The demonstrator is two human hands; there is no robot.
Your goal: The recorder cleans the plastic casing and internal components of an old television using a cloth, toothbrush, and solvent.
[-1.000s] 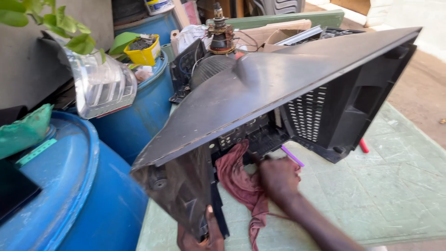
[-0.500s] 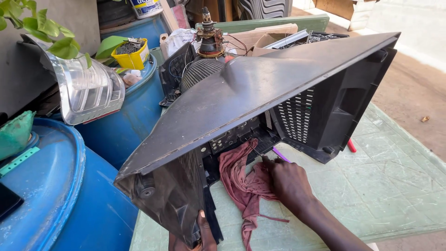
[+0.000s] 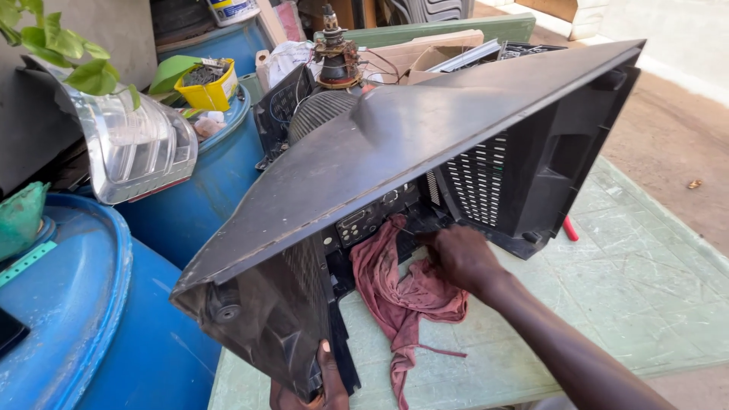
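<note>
A big black plastic rear cover of an old television (image 3: 425, 144) is tilted up over a pale green table (image 3: 645, 281). My left hand (image 3: 323, 380) grips the cover's lower near corner at the bottom of the view. My right hand (image 3: 459, 254) reaches under the raised cover, fingers curled at its lower edge and resting on a reddish cloth (image 3: 399, 292) that lies on the table. The fingertips are hidden in the shadow under the cover. The tube neck with copper windings (image 3: 334, 57) sticks up behind the cover.
Blue plastic drums stand at left (image 3: 68, 304) and behind (image 3: 205, 182). A clear car headlamp (image 3: 129, 148) lies on one, beside a yellow tub (image 3: 205, 83). A red-handled tool (image 3: 569, 228) lies on the table. Cardboard and boards are stacked at the back. Dirt ground lies at right.
The cover has tipped a little higher and my view has shifted. My right hand moved slightly right under the cover, still on the cloth. My left hand keeps its hold.
</note>
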